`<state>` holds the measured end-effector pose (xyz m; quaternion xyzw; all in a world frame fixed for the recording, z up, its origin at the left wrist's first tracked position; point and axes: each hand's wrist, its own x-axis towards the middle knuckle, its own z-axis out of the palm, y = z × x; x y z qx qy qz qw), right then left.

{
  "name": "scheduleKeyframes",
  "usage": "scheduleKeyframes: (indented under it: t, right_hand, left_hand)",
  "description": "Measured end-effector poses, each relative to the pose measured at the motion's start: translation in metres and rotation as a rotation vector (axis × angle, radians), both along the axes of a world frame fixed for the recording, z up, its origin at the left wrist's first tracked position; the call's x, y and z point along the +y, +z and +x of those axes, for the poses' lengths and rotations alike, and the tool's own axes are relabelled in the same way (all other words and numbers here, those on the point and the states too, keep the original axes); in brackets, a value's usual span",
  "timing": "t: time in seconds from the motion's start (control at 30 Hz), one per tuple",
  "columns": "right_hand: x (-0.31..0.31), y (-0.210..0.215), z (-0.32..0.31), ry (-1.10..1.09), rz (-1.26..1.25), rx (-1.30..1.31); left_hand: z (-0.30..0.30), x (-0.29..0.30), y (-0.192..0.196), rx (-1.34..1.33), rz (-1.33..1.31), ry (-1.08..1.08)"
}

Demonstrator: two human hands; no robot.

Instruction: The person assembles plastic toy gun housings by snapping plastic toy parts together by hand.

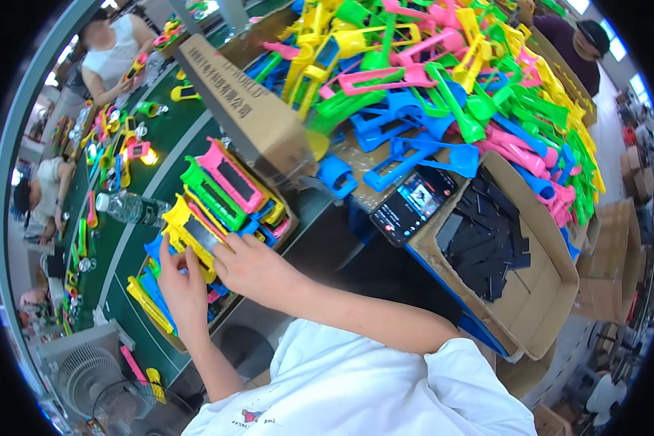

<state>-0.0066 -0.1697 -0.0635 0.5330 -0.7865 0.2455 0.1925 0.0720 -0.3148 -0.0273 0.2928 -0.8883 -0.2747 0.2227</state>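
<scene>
— How much room did the hands have, and what hemmed them in?

— Little. Both hands worked over a shallow cardboard tray (287, 218) packed with coloured plastic frames. A long cardboard box (247, 109) lay just behind the tray, and a dark gap opened to the right between the tray and the next bench. The freest space was on the near side, toward the person's white shirt (385, 392).

— And the hands themselves?

— The left hand (183, 287) had its fingers curled around the near end of a yellow frame (189, 234) with a dark insert, gripping it. The right hand (258, 270) lay flat on the same yellow frame, fingers pressing down on top rather than closed around it. That frame sat at the front of the tray, beside green (211, 192) and pink (232, 174) ones.

— The surface and the room?

— A green conveyor belt (163, 149) ran off to the left, strewn with parts and a clear water bottle (131, 208). Other people sat along it. A fan (87, 374) stood at lower left.

— Containers?

— An open carton (541, 291) at the right held black flat inserts (487, 240). A phone (413, 206) leaned at its edge. Behind rose a great heap of loose frames (443, 80) in yellow, pink, green and blue.
</scene>
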Motion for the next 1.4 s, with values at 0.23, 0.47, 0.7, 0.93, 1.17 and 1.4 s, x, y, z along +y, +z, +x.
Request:
scheduleKeyframes:
  t: [0.23,0.47,0.7,0.93,1.17,1.4]
  right_hand:
    - [0.002,-0.004,0.000,-0.016,0.003,-0.024]
    - [0.002,0.000,0.002,-0.003,0.017,-0.044]
    - [0.000,-0.001,0.005,0.046,0.046,-0.040]
    - [0.002,0.004,-0.005,0.090,0.048,-0.151]
    - [0.009,0.009,-0.012,0.206,0.093,-0.193]
    - [0.011,0.007,-0.015,0.233,0.131,-0.042]
  left_hand:
    - [0.034,0.019,0.002,-0.260,-0.236,-0.269]
    - [0.035,0.015,-0.002,-0.255,-0.212,-0.265]
    - [0.038,0.007,0.003,-0.287,-0.215,-0.291]
    - [0.036,0.011,0.002,-0.232,-0.227,-0.255]
    - [0.034,0.014,0.004,-0.212,-0.160,-0.218]
    - [0.034,0.011,0.000,-0.217,-0.168,-0.198]
